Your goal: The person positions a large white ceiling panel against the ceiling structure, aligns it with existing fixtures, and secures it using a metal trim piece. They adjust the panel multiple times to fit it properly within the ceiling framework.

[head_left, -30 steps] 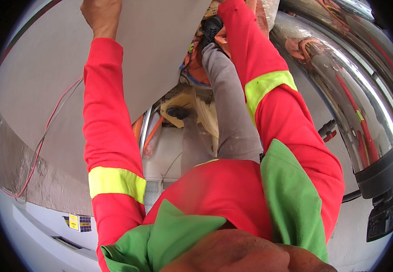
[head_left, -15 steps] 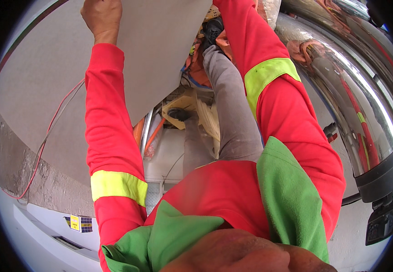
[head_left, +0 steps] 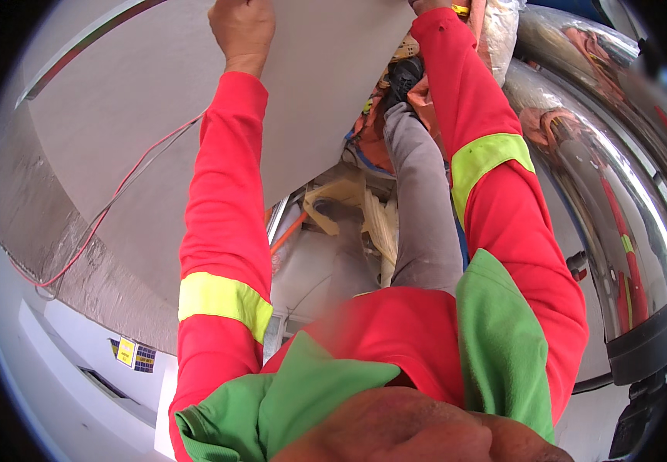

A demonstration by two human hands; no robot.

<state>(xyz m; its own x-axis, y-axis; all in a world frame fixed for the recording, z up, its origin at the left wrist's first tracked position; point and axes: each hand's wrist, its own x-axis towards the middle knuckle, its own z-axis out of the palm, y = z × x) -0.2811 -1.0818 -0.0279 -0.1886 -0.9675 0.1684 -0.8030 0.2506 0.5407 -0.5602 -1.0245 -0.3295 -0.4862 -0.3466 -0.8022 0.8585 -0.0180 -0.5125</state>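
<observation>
here, the pale surface [head_left: 326, 92] spreads behind the left grip [head_left: 243, 32].

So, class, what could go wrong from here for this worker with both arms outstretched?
With the left hand out over the grey surface, the red wire running up to the left sleeve might snag if that arm shifts. The black shoe sits amid orange material, so footing could be uncertain. The right sleeve looks close to the shiny metal cylinder, so the elbow might knock it.
</observation>
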